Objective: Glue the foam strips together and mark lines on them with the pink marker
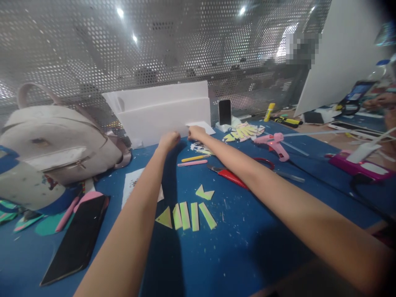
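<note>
My left grip (169,140) and right grip (196,133) are close together at the far side of the desk (253,218), just in front of the white boards (167,115). Fingers look curled in on both, but they are small and partly turned away, so I cannot tell whether either holds anything. A white sheet (204,126) lies right behind my right grip, and scraps (200,147) lie just below it. As for how far along things are, cutting looks done on a fair number of pieces: four green strips (194,216) and a triangle (165,218) lie in a loose row nearer me, with a notched piece (205,193) above them. More are heaped in a pile (247,131), beyond my right forearm and beside the glue gun (274,144), whose small light glows. In the row, every piece lies apart from the boards, and I see none glued to another; whether any in the pile are joined, I cannot tell. By my judgement, then, shaping is well along while assembly has little to show. The red cutter (233,178) lies partly under my right forearm, near two pens (194,162), with neither grip on them.
</note>
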